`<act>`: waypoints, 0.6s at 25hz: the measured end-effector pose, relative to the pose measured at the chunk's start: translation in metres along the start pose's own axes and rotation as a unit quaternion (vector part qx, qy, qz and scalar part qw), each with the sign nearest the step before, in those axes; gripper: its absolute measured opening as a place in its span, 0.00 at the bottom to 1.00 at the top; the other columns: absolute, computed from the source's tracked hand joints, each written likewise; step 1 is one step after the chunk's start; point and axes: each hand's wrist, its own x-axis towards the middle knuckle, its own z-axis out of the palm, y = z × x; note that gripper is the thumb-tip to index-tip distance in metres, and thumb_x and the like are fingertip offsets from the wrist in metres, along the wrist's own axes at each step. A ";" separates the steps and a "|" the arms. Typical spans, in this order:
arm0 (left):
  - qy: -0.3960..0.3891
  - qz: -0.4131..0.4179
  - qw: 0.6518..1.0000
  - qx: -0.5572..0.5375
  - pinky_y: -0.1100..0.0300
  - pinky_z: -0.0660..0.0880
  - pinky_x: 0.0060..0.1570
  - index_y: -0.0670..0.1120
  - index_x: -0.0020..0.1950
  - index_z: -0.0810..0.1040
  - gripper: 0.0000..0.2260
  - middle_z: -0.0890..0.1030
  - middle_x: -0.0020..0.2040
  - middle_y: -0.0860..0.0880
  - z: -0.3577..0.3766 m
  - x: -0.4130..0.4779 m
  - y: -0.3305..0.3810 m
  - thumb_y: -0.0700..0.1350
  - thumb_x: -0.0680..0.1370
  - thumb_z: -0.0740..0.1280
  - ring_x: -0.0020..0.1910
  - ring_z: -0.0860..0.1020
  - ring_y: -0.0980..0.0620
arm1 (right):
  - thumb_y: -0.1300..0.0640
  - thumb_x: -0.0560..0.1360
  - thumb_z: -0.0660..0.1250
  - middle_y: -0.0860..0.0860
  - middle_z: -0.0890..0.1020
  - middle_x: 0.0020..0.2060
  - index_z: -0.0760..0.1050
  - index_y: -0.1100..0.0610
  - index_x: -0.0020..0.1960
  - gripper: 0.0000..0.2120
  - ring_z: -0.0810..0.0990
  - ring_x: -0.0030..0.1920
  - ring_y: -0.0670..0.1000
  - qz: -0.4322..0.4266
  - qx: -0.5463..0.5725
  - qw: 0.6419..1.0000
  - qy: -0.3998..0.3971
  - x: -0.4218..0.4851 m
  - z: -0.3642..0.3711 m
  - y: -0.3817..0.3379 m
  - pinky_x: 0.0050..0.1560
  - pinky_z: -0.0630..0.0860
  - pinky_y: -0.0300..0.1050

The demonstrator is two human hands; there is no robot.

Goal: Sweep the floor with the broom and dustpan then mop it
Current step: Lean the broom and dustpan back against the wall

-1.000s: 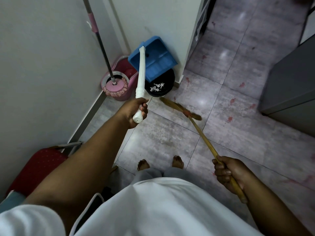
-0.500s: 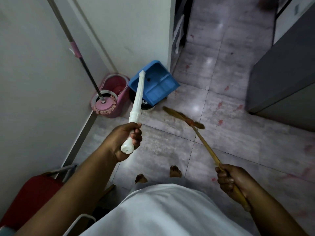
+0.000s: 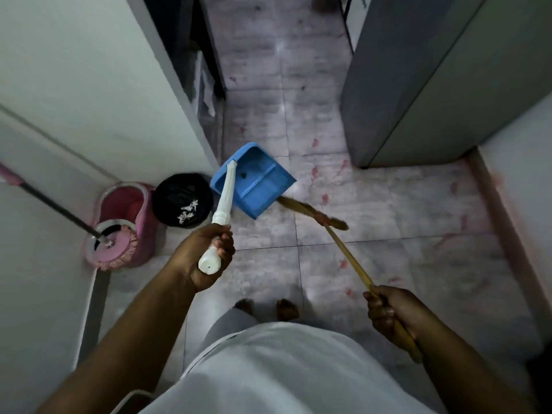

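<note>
Underfoot, grey red-stained floor tiles (image 3: 388, 210), narrow passage; left hand (image 3: 203, 258) grips white-handled blue plastic dustpan (image 3: 260, 180), right hand (image 3: 394, 312) grips yellow-handled brown broom (image 3: 349, 258).

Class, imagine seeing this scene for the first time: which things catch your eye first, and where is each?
The bright blue dustpan stands out at the centre, tilted over the tiled floor, its white handle gripped by the left hand. To its right, the right hand holds a broom whose bristles lie beside the pan's lip. In the left corner sit a pink mop bucket and a black-lined bin.
</note>
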 end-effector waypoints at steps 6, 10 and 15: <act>-0.060 -0.089 0.989 0.102 0.69 0.68 0.15 0.44 0.39 0.69 0.31 0.70 0.26 0.52 0.033 0.030 0.022 0.32 0.45 0.82 0.18 0.70 0.59 | 0.57 0.82 0.53 0.50 0.65 0.22 0.68 0.60 0.39 0.15 0.61 0.16 0.45 -0.038 0.131 0.990 0.039 -0.030 -0.009 0.052 0.17 0.57 0.33; -0.029 -0.118 0.975 0.184 0.69 0.67 0.15 0.44 0.42 0.68 0.05 0.70 0.25 0.52 0.050 0.052 0.021 0.41 0.73 0.64 0.18 0.69 0.60 | 0.58 0.81 0.53 0.50 0.65 0.23 0.68 0.60 0.38 0.14 0.61 0.17 0.45 -0.057 0.215 0.973 0.068 -0.054 -0.003 0.097 0.17 0.57 0.33; -0.045 -0.183 0.948 0.255 0.69 0.68 0.16 0.44 0.44 0.67 0.04 0.69 0.25 0.52 0.074 0.077 0.005 0.42 0.79 0.59 0.18 0.69 0.59 | 0.58 0.82 0.54 0.50 0.65 0.21 0.69 0.60 0.39 0.14 0.61 0.17 0.45 -0.075 0.294 0.944 0.128 -0.089 0.009 0.154 0.17 0.57 0.34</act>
